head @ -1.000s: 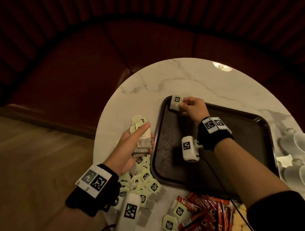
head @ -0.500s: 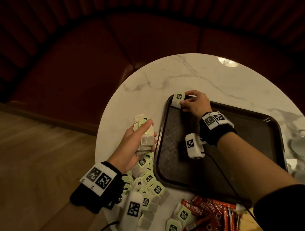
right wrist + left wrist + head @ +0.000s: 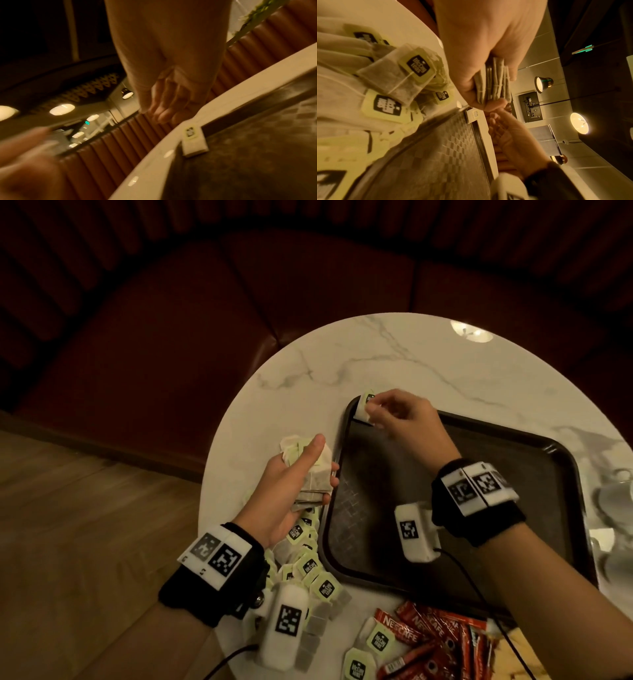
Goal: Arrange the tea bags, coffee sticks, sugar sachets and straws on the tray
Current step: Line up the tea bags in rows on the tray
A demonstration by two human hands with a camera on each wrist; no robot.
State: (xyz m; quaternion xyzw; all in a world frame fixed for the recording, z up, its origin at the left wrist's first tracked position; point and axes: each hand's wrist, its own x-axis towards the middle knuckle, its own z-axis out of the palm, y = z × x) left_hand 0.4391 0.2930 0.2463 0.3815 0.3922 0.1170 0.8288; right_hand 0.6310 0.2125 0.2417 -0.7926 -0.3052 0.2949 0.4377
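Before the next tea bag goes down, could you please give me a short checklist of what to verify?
1. The placed tea bag sits in the far left corner of the tray: ok.
2. The right hand is off that bag: ok, the right wrist view shows a gap.
3. The left hand has a grip on the stack of tea bags: ok, thumb and fingers wrap it.
4. Bare tray floor beside the placed bag: ok.
5. The coffee sticks are on the tray: not ok, they lie on the table.

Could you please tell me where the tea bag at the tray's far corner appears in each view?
Head: tea bag upper centre, by the right hand.
Left wrist: centre, small.
Right wrist: lower right of centre.
Shared landmark: the tray corner rim.
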